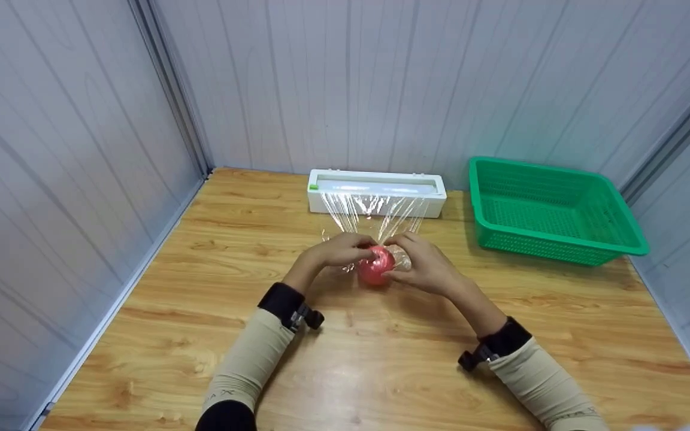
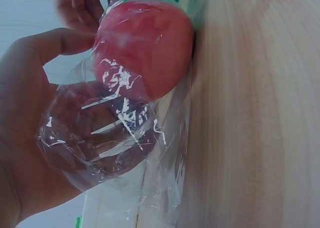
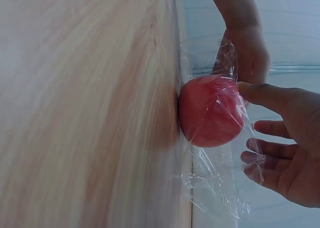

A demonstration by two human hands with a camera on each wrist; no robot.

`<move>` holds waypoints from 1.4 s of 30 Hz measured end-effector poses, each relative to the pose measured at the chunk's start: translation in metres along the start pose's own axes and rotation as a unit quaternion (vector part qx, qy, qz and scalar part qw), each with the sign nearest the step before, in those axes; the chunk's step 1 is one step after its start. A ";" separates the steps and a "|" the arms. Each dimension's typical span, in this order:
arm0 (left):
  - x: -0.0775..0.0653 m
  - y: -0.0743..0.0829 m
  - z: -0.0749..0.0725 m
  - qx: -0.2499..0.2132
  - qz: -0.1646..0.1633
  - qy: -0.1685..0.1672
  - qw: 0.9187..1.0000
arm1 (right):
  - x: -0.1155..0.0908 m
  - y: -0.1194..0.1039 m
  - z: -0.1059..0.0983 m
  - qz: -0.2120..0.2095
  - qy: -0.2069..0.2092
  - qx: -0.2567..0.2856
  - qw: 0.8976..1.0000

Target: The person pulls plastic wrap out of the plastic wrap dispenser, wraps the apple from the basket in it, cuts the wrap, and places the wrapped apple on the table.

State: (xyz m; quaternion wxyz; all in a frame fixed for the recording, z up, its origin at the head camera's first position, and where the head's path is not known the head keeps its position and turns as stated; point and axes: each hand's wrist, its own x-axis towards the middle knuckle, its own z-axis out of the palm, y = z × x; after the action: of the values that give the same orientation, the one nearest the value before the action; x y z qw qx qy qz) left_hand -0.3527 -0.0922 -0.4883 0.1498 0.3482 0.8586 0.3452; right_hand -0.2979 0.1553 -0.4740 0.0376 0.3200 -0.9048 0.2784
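A red round fruit [image 1: 376, 267], apple-like, sits on the wooden table under clear cling film [image 2: 120, 133]. The film stretches in creases from a white dispenser [image 1: 378, 206] behind it. My left hand [image 1: 345, 249] is at the fruit's left, thumb at its top and curved fingers among the loose, crumpled film. From the right, my right hand [image 1: 429, 264] rests its thumb [image 3: 265, 95] against the wrapped fruit. The other fingers of that hand bend round the far side, with film at their tips. In the left wrist view the left fingers show through the film.
A green plastic basket [image 1: 560, 245] stands at the back right of the table [image 1: 345, 359]. Pale wall panels [image 1: 345, 84] rise behind the dispenser and along both sides. Dark straps with small cameras circle both wrists.
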 end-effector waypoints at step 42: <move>-0.020 0.025 -0.025 0.151 0.026 0.051 0.987 | 0.037 0.032 0.005 0.021 -0.067 0.172 0.983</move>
State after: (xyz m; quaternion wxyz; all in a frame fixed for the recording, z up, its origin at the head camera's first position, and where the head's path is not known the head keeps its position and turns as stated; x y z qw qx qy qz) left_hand -0.3386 -0.1050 -0.4525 0.0421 0.3708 0.8981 0.2326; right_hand -0.3458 0.1526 -0.4843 -0.0849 0.3203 -0.8507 0.4080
